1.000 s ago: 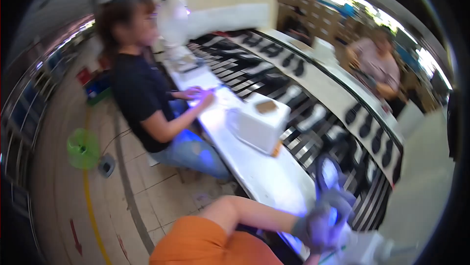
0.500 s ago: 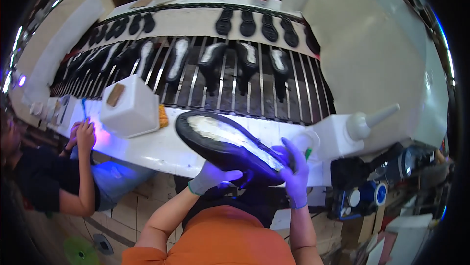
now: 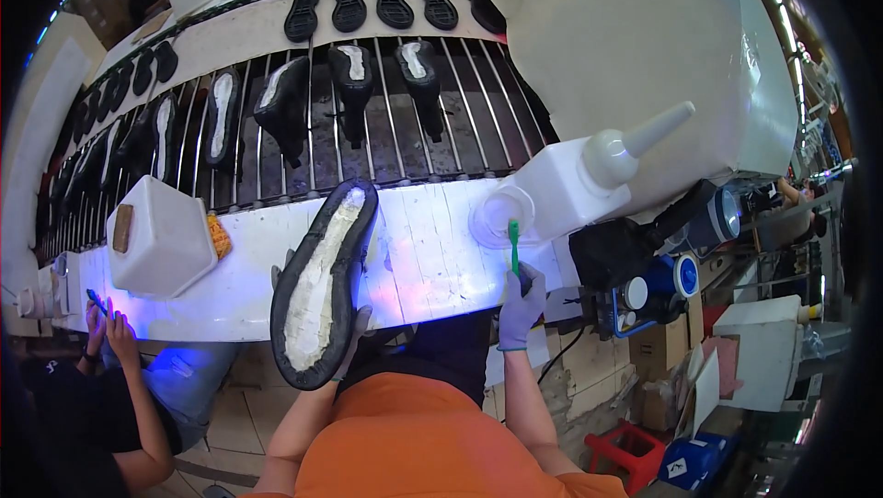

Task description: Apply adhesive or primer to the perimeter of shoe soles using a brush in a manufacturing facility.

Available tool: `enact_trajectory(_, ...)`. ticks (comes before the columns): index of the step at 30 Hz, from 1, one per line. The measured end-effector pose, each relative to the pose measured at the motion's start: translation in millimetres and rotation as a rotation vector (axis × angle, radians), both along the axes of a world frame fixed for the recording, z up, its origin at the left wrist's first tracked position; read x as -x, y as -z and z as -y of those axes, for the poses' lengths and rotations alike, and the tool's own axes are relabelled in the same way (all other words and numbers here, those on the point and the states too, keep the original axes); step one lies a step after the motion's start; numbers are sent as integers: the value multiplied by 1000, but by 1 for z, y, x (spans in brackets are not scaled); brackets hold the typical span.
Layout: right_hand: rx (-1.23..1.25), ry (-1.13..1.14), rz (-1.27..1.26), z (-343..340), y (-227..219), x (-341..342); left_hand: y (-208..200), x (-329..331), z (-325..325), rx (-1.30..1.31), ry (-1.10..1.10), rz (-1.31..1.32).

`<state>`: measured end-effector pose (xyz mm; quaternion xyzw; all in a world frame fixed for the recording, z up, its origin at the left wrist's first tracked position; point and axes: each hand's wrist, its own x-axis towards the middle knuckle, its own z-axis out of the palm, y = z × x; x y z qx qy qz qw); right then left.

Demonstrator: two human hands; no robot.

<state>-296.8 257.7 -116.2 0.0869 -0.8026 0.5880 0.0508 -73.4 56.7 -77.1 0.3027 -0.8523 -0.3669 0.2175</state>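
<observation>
A black shoe upper is tilted in front of me with its underside up, a pale white strip along the middle. My gloved left hand grips it from beneath; parts of the fingers show at both sides and the rest is hidden. My gloved right hand is closed round a green brush that looks like a toothbrush. Its head dips into a round translucent dish. Right behind the dish lies a large white bottle with a long spout.
Beyond the white bench runs a rack of metal rollers carrying several more black uppers. Black soles line a ledge behind it. A white container stands at left, near a co-worker's hands. Blue-lidded jars sit at right.
My right hand has left the shoe, moved to the dish and taken hold of the green brush. The shoe has swung to point away from me, held by my left hand. The view has shifted right.
</observation>
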Motion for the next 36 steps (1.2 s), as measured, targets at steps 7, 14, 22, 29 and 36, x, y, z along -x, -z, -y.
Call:
enact_trajectory(7,-198,-60,-134,-6,-57,15,-29,9,-6,251,-22,155)
enact_trajectory(14,-1019,-205,-378,15,-95,46,-15,13,-13,-174,50,49)
enact_trajectory(22,-1122,-324,-361,15,-99,58,7,-6,-19,-372,62,-201)
enact_trajectory(29,-18,-338,538,-10,-61,55,18,-4,-26,-189,-2,-441)
enact_trajectory(36,435,-500,693,15,-86,60,19,31,-36,41,-56,-611)
